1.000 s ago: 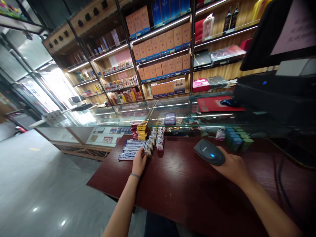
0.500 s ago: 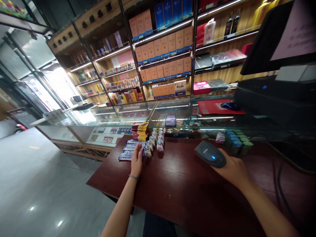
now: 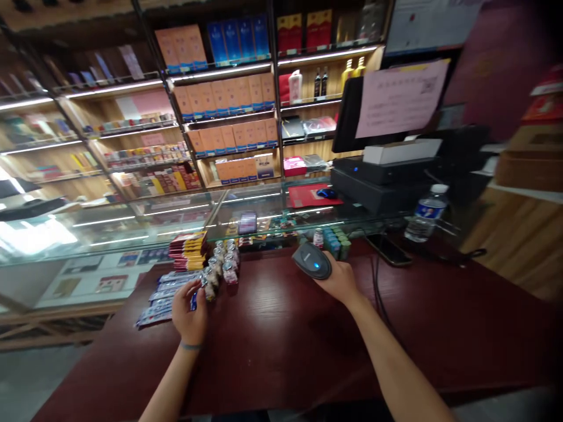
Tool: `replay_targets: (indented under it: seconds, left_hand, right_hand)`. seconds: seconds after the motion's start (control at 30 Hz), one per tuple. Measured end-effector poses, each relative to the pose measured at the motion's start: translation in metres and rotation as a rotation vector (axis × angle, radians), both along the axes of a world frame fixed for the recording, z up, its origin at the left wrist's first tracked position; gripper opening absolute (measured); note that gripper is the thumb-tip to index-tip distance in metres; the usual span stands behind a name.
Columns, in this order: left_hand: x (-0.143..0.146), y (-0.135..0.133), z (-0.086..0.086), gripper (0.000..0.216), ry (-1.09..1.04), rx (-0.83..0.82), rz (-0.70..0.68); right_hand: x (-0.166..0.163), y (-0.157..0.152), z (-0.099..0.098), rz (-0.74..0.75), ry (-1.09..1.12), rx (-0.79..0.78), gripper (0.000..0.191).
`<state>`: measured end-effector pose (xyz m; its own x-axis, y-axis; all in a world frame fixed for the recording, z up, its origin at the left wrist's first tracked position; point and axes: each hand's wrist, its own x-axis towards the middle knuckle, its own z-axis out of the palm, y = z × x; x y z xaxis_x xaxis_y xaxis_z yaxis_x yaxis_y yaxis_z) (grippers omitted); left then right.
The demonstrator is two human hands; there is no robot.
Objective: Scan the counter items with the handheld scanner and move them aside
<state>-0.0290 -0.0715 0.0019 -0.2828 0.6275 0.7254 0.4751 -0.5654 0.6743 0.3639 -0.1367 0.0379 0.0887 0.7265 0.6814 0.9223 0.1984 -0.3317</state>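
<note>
My right hand [image 3: 341, 281] grips a black barcode scanner [image 3: 312, 260] with a blue light, held just above the dark red wooden counter [image 3: 285, 334]. My left hand [image 3: 190, 308] is closed on a blue-and-white candy pack [image 3: 193, 299] at the end of a row of the same packs [image 3: 163, 293]. Right beside it stand several small clear jars [image 3: 220, 266]. A stack of red and yellow flat packs [image 3: 188, 250] lies behind the blue ones.
A glass display case [image 3: 176, 220] runs behind the counter, with lit shelves of boxed goods [image 3: 229, 111] beyond. At the right stand a till with monitor [image 3: 387, 152], a water bottle [image 3: 426, 214], a phone [image 3: 387, 249], small green-and-blue tubs [image 3: 336, 243] and a cable [image 3: 380, 305].
The view swung right, bringing the till and bottle into sight. My left hand went from resting flat on the blue packs to closing on one. The scanner stays in my right hand.
</note>
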Motion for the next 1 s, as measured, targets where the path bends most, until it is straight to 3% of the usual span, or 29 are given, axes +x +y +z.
replay_targets:
  seconds: [0.13, 0.23, 0.4, 0.53, 0.77, 1.0]
  left_hand:
    - [0.069, 0.016, 0.015, 0.032, 0.041, -0.005, -0.207]
    - [0.133, 0.032, 0.016, 0.032, -0.032, -0.049, -0.344]
    - [0.228, 0.057, -0.005, 0.037, -0.139, -0.161, -0.498]
    - [0.286, 0.074, -0.028, 0.041, -0.174, -0.222, -0.602]
    - [0.352, 0.099, -0.052, 0.044, -0.105, -0.285, -0.669]
    - [0.380, 0.114, -0.062, 0.045, -0.074, -0.342, -0.623]
  right_hand:
    - [0.018, -0.003, 0.006, -0.138, 0.066, 0.041, 0.037]
    - [0.033, -0.007, 0.009, -0.211, 0.114, 0.055, 0.035]
    - [0.058, -0.009, 0.006, -0.318, 0.195, 0.111, 0.031]
    - [0.074, -0.009, -0.002, -0.388, 0.242, 0.174, 0.033]
    - [0.088, -0.015, -0.008, -0.462, 0.376, 0.173, 0.042]
    - [0.092, -0.014, -0.012, -0.421, 0.436, 0.211, 0.043]
